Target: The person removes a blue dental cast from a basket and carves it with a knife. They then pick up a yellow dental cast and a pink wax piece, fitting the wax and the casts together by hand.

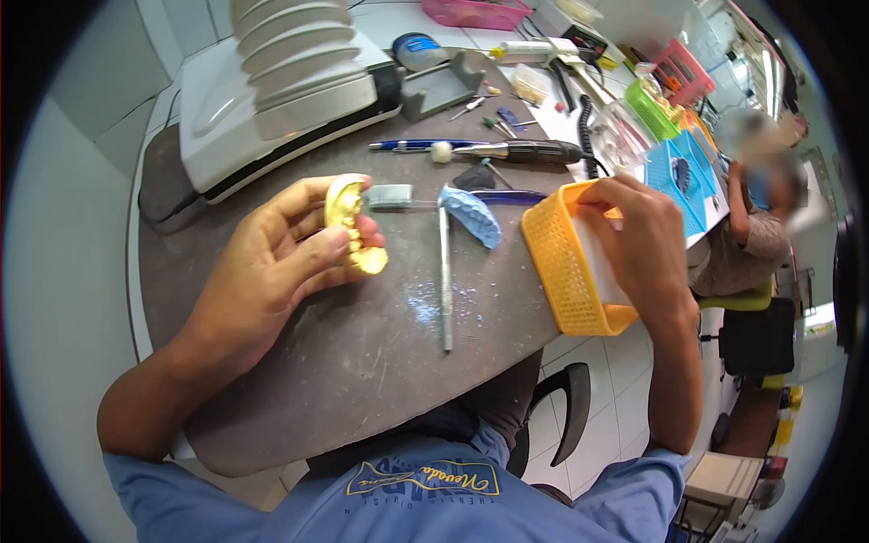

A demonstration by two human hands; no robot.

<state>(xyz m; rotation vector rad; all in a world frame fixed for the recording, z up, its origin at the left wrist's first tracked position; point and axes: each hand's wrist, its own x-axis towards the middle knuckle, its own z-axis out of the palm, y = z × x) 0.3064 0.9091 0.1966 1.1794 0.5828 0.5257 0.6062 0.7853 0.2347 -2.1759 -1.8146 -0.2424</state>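
Observation:
My left hand [285, 249] pinches a yellow dental model [344, 226] between thumb and fingers, above the desk. At the desk's right edge, my right hand [638, 240] is closed at the far rim of an orange plastic basket [552, 262], its fingers partly hidden. Something white and flat [599, 253] shows inside the basket. Between my hands lie a blue dental impression-like arch [472, 217] and a slim metal rod [444, 281]. Blue crumbs [439, 303] are scattered around the rod. A small brush with clear bristles [391, 195] rests just right of the yellow model.
A white machine with a ribbed hose [290, 100] stands at the back left. Behind the blue arch lie a black handpiece [534, 151] and a blue pen [407, 144]. Blue [679, 181] and green [654, 109] baskets line the right. Another person [751, 217] sits farther right.

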